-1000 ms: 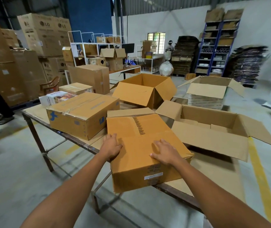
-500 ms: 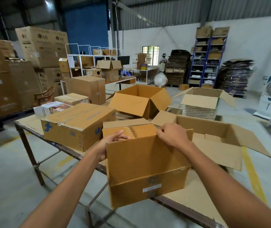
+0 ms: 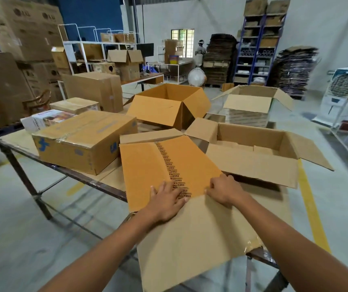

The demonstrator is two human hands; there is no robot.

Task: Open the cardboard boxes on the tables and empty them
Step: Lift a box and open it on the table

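- Since half a second ago the front box has gone from reared up on end to lying with its orange face upward, and both hands have come down from its top edge to the near end of that face.
- At the near-left corner of the counter a sealed taped box with blue marks sits square to the edge. A white carton lies just behind it.
- The front box sits at the near edge of the counter, just beside the taped box. A strip of printed tape runs down its orange face, and a paler cardboard panel reaches from that face out past the counter's edge toward the person.
- The left hand lies flat with its fingers spread, pressing on the line where the orange face meets the pale panel. Its fingertips cover the tape's near end.
- The right hand is at the same line, farther right. Its fingers are curled down onto the edge of the orange face; I cannot tell whether they pinch the cardboard.
- Behind the front box, toward the far edge, an orange box stands open.
- Right of the front box, an open box lies with its flaps splayed, touching the front box's far-right corner.
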